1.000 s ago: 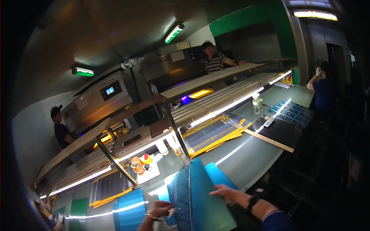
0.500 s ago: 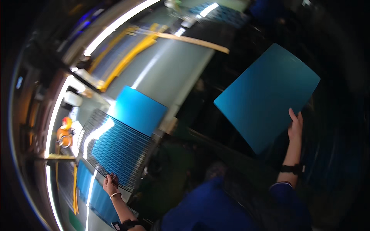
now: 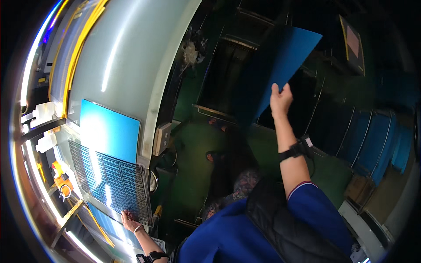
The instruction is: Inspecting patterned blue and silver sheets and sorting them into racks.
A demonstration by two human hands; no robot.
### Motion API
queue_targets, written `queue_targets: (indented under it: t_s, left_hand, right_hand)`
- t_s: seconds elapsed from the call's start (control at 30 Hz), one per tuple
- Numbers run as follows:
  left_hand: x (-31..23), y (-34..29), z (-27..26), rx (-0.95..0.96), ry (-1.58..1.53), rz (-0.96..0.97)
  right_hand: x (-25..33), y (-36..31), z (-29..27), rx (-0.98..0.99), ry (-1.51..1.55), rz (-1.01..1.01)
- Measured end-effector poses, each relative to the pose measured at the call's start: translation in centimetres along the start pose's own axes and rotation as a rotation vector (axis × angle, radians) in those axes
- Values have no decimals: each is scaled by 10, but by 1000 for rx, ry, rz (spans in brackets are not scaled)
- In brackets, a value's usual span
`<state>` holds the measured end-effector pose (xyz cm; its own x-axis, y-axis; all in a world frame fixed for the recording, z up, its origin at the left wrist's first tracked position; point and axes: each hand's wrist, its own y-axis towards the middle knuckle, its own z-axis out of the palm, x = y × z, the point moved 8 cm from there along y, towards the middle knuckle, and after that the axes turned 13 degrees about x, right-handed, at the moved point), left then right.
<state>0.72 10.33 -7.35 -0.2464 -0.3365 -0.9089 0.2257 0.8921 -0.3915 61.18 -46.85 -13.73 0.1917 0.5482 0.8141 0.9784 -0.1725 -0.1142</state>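
Note:
My right hand (image 3: 281,101) is raised at centre right, thumb and fingers closed on the lower edge of a thin blue panel (image 3: 297,50). The panel is tilted, and its left part fades into shadow. On the pale work table at the left, my left hand (image 3: 130,222) is closed at the near edge of a see-through sheet with a dark repeating pattern (image 3: 112,179). Its fingertips are small and partly hidden. Just beyond that sheet lies a second blue panel (image 3: 116,131), with strong lamp glare on its surface.
The pale table (image 3: 131,57) runs away along the left, with yellow-edged frames (image 3: 72,65) at its far side. An orange tool (image 3: 63,180) sits near a bright lamp. A dark rack (image 3: 226,79) stands ahead; blue panels hang in a wire rack (image 3: 372,140) at right.
My view has turned to the right. The blue panel in my right hand has swung from nearly face-on to a steep tilt. My left hand stays at the patterned sheet's near edge.

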Motion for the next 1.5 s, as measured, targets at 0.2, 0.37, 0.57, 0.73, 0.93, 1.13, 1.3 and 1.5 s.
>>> queue_targets:
  t_s: [0.2, 0.37, 0.57, 0.73, 0.93, 1.13, 1.3, 1.5]
  left_hand:
    - [3, 6, -31, -32, 31, -46]
    - [0, 5, -47, -19, 74, -44]
    - [9, 1, -16, 19, -12, -107]
    - [20, 9, -73, -25, 26, -59]
    - [14, 3, -64, -152, 85, -61]
    - [5, -5, -42, -273, 155, -51]
    - [5, -4, -41, -286, 158, -65]
    - [1, -5, -39, -295, 164, -70]
  right_hand:
    - [-30, -6, 91, 141, 12, 110]
    - [-64, -12, 118, 133, -93, 104]
    - [-78, -14, 121, 160, -101, 159]
    - [-60, -11, 128, 146, -140, 134]
    - [-73, 11, 150, 199, -201, 106]
    - [-71, 43, 171, 232, -257, 146]
    - [-80, 58, 180, 290, -288, 210]
    - [-86, 74, 203, 544, -249, 388]
